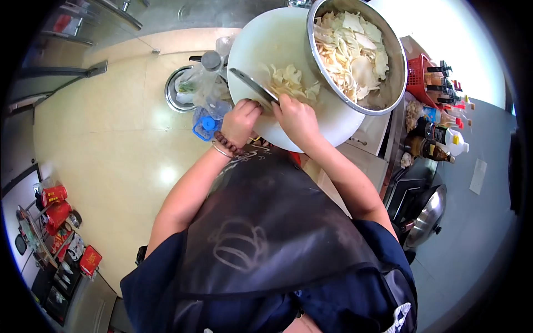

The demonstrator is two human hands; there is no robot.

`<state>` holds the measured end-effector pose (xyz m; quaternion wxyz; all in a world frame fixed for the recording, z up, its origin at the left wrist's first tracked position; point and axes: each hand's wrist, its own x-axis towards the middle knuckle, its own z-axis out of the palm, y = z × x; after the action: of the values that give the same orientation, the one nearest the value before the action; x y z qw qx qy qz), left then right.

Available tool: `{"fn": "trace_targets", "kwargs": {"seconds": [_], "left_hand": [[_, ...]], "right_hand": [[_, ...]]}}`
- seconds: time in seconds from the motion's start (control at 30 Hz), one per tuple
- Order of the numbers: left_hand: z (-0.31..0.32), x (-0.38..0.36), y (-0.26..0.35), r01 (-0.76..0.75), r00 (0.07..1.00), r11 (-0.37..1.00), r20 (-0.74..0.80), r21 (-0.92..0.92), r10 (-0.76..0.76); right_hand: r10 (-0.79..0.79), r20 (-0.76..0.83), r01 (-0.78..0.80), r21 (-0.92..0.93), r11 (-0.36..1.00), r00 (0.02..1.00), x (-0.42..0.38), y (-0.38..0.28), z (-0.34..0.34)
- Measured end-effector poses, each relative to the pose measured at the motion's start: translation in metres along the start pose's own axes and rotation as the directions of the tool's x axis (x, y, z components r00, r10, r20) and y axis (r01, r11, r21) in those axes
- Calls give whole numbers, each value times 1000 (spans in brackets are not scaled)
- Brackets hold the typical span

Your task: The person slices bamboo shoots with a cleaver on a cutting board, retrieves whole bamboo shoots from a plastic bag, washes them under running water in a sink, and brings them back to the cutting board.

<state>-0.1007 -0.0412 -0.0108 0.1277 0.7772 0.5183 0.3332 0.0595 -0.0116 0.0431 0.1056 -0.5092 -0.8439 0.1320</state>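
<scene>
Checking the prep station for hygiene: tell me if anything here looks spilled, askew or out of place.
Nothing looks spilled. One oddity: the metal bowl of cut cabbage sits partly on the round white cutting board and overhangs its edge. The left hand holds the cleaver; the right hand rests by the cabbage pile.

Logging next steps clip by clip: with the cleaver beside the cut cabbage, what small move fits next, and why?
Probably another slice: the left hand holds the cleaver on the round board, and the right hand pins cabbage beside the blade.
</scene>
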Motion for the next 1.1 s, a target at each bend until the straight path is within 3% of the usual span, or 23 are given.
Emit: {"fn": "trace_targets", "kwargs": {"seconds": [0.07, 0.13, 0.27, 0.33, 0.47, 0.63, 0.87, 0.9, 0.97, 1.1], "left_hand": [[0, 0, 0, -14, 999, 1000, -29, 2, 14], [3, -1, 0, -11, 998, 1000, -60, -1, 11], [4, -4, 1, 9, 998, 1000, -57, -7, -10], [6, -4, -2, -7, 997, 999, -78, -45, 4], [4, -6, -14, 6, 997, 996, -82, -94, -14], [-2, -9, -5, 49, 997, 995, -68, 89, -44], [-2, -17, -7, 43, 996, 995, -82, 89, -36], [-2, -19, -11, 61, 994, 998, -92, 27, -58], [-2, -18, -14, 75, 991, 997, -106, -32, -78], [0, -21, -13, 73, 987, 997, -142, 19, -70]], "right_hand": [[-63, -27, 63, -6, 998, 998, 1, 1, -16], [-36, 48, 37, -11, 999, 998, -15, -8, -34], [23, 123, -12, -83, 996, 992, -23, -9, -10], [10, 1, -10, 27, 1000, 1000, -8, -7, 8], [73, 16, -74, 69, 995, 997, 8, -1, 1], [-41, 71, 46, -79, 996, 997, -18, -11, -27], [-76, -21, 72, -160, 985, 997, -1, -13, 24], [-70, -27, 65, -154, 986, 997, 1, -11, 22], [-13, -40, 15, 36, 999, 999, 9, -5, 5], [-10, 4, 10, 10, 1000, 1000, -1, -15, -13]]}}
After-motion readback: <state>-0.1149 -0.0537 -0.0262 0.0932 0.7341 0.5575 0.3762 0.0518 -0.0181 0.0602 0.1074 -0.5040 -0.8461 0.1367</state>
